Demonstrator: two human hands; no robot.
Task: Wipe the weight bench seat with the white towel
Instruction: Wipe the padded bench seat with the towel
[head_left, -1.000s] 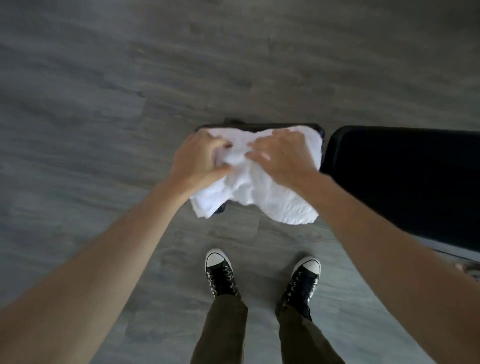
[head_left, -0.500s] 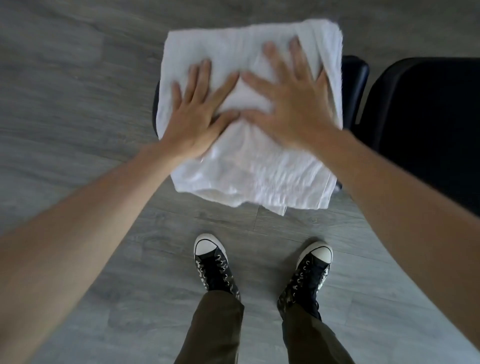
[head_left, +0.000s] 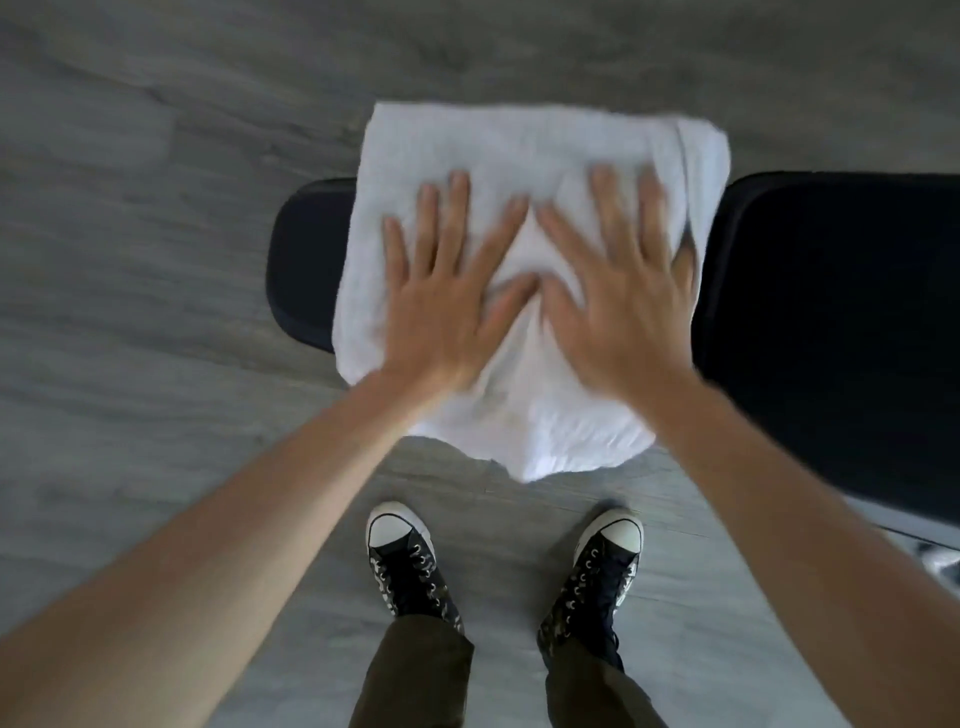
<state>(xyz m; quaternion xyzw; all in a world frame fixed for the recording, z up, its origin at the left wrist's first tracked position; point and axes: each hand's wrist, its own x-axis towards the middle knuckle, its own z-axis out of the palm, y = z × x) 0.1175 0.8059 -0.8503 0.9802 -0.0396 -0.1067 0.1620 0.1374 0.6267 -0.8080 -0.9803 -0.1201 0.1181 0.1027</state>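
The white towel (head_left: 519, 156) lies spread over the black padded bench seat (head_left: 304, 260), hanging past its far and near edges. Only the seat's left end shows beside the towel. My left hand (head_left: 447, 306) presses flat on the towel's left half, fingers spread. My right hand (head_left: 613, 301) presses flat on the right half, fingers spread too, and looks motion-blurred. The thumbs nearly meet over a fold in the towel's middle.
The bench's larger black back pad (head_left: 831, 322) lies directly right of the seat. Grey wood-look floor (head_left: 130, 234) surrounds the bench. My two black sneakers (head_left: 405, 561) stand on the floor just in front of the seat.
The hands went from bunching the towel with closed fingers to pressing it flat with spread fingers. The towel is now spread wider over the seat, and the seat's left end shows.
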